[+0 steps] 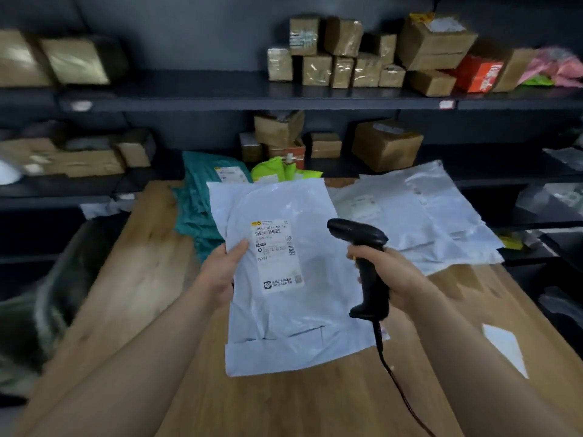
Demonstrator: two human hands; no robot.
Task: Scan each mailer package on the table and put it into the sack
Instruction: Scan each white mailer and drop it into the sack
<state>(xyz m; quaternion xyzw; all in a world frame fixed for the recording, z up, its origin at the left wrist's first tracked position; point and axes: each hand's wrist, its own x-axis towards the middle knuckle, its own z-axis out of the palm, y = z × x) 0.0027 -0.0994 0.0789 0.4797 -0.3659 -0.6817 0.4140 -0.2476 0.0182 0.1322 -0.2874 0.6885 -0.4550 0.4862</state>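
Note:
My left hand (222, 268) grips the left edge of a white mailer (284, 313), thumb on its front, and holds it above the wooden table (142, 279) with the shipping label (277, 253) facing me. My right hand (391, 275) grips the handle of a black barcode scanner (362, 238), whose head sits just right of the label and points left toward it. The scanner's cable hangs down to the lower right. A dark sack (44, 304) is at the table's left side, blurred.
More mailers lie on the table's far part: teal ones (195, 200), a yellow-green one (277, 171), and white ones (426, 216). A white slip (504, 345) lies at the right. Dark shelves (220, 96) behind hold several cardboard boxes.

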